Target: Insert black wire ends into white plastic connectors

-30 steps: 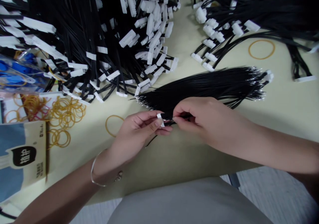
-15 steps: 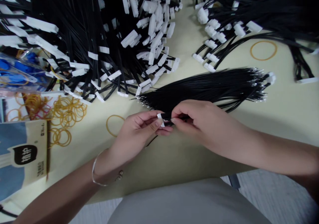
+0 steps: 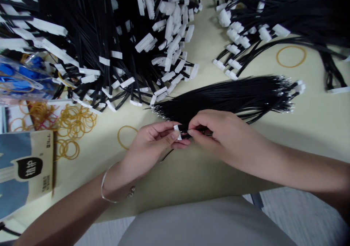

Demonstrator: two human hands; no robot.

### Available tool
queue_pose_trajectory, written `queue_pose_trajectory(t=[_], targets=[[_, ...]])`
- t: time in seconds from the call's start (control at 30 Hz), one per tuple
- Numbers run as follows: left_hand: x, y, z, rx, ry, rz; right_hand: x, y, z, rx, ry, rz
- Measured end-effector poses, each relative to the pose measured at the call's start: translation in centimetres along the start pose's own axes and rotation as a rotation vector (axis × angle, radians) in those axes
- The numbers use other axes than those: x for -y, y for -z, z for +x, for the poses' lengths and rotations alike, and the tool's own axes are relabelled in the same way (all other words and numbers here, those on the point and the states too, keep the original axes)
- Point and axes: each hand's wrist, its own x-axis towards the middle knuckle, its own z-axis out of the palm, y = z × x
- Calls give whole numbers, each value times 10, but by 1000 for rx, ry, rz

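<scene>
Mid-frame, the left hand (image 3: 149, 140) pinches a white connector (image 3: 176, 128) between its fingers; the right hand (image 3: 225, 133) holds black wires (image 3: 184, 127) in narrowed fingers just beside it. The connector could twist loose if tugged past that small pinch

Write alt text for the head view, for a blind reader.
The left hand pinches a small white connector while the right hand pinches black wires close to it. Beyond lies a bundle of black wires, then heaps of cables with white connectors; yellow rubber bands lie to the left.
</scene>
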Motion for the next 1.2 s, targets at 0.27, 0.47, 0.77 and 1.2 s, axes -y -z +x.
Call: queue_pose_trajectory(t=[0.27, 0.47, 0.77, 1.2], targets=[[0, 0, -2, -37, 17, 38, -1, 4, 2, 1, 2, 33], [1, 0, -1, -31, 14, 26, -1, 4, 2, -5, -7, 80], [3, 2, -2, -33, 7, 55, -1, 7, 1, 15, -21, 95], [3, 2, 0, -11, -5, 61, -7, -4, 1, -83, 75, 92]])
